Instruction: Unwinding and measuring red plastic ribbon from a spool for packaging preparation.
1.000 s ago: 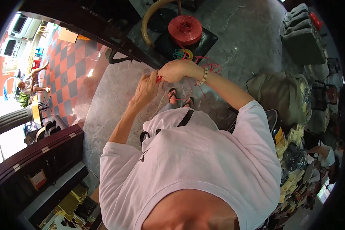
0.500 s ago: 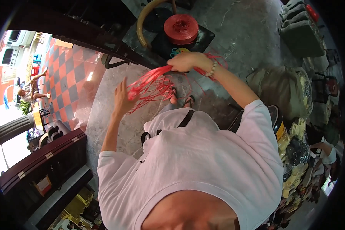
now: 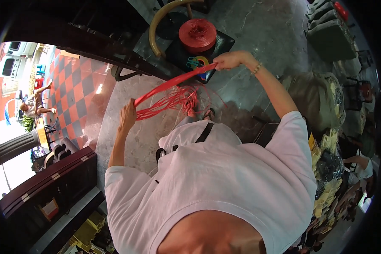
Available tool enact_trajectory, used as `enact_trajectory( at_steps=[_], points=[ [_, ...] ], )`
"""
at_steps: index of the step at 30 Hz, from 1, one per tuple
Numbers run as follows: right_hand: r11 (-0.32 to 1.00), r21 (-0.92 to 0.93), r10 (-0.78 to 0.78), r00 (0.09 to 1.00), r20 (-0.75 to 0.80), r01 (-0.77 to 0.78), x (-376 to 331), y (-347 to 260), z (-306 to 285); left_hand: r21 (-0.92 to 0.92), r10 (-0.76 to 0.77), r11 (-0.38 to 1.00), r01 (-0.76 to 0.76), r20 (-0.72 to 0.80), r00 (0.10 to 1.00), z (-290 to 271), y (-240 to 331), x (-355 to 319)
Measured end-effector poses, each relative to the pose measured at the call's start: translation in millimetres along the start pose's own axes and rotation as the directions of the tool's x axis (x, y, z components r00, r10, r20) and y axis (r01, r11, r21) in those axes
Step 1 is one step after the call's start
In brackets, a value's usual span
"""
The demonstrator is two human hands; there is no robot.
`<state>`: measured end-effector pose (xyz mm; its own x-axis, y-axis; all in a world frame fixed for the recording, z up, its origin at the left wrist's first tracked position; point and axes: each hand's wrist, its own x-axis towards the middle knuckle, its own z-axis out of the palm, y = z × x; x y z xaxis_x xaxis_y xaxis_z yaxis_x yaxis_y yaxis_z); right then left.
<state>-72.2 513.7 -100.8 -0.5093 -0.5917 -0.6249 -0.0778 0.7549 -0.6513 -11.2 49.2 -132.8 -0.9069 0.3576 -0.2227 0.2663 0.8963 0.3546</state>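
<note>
A bundle of red plastic twine [image 3: 167,84] stretches between my two hands, pulled into a flat band. My left hand [image 3: 127,115] is closed round its lower left end. At the upper right end, my right hand [image 3: 232,60] grips it in closed fingers. Loose strands hang below the band from my left hand towards my feet. Beyond the band, a thick roll of red twine [image 3: 197,42] lies on a black chair seat [image 3: 224,42]. Green-handled scissors [image 3: 193,62] and a yellow ring-shaped roll [image 3: 205,60] lie near the seat's front edge, partly behind the band.
A curved wooden chair back [image 3: 154,31] rises at the seat's left. Large wrapped sacks [image 3: 307,93] and plastic-bagged pieces [image 3: 326,194] line the right side. Grey stacked items [image 3: 330,38] stand far right. At left, a dark wooden door [image 3: 55,178] borders a checkered floor [image 3: 78,89]; a person sits outside.
My right hand has moved right, away from my left hand, which has closed and shifted slightly down. The tangled strands between them are drawn into a taut band.
</note>
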Motion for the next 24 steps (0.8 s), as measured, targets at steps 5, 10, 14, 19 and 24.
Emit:
enact_trajectory(
  at_steps=[5,10,14,19,24],
  points=[
    [0.916,-0.402,-0.029,0.995,-0.091,-0.01,11,-34,15,0.145,0.061,0.985,-0.09,0.194,0.979,10,7,4],
    [0.832,-0.553,-0.035,0.992,-0.117,-0.036,23,-107,20,-0.164,0.501,0.828,-0.536,-0.214,0.839,2,135,62],
    [0.785,-0.62,-0.114,0.985,-0.129,0.01,16,-134,8,-0.586,0.31,0.766,-0.264,-0.024,0.951,22,167,89],
    [0.923,-0.026,-0.358,0.834,-0.421,0.383,1,-103,-37,-0.675,0.215,0.723,-0.148,0.016,0.976,24,183,121],
    [0.739,0.533,-0.109,0.853,-0.511,0.413,-14,-114,-59,-0.762,0.322,0.343,-0.55,-0.454,0.831,19,230,148]
  ],
)
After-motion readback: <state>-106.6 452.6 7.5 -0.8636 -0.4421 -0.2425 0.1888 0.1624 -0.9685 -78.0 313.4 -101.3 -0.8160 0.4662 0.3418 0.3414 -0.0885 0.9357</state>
